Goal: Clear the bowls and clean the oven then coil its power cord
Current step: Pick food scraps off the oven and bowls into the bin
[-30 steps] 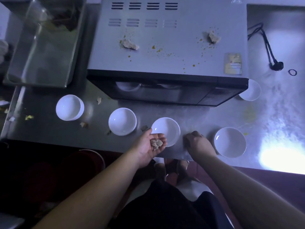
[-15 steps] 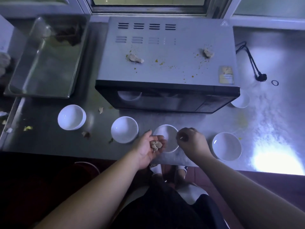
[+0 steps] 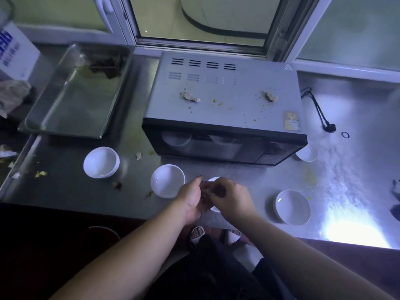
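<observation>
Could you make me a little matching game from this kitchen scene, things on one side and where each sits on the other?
Things:
1. Tray
2. Cord
3. Crumbs
4. Black ring

Places:
A. On top of the oven
B. On the counter left of the oven
C. Lying just right of the cord's plug
D. Trailing along the oven's right side

Pairs: 1-B, 2-D, 3-A, 4-C
</observation>
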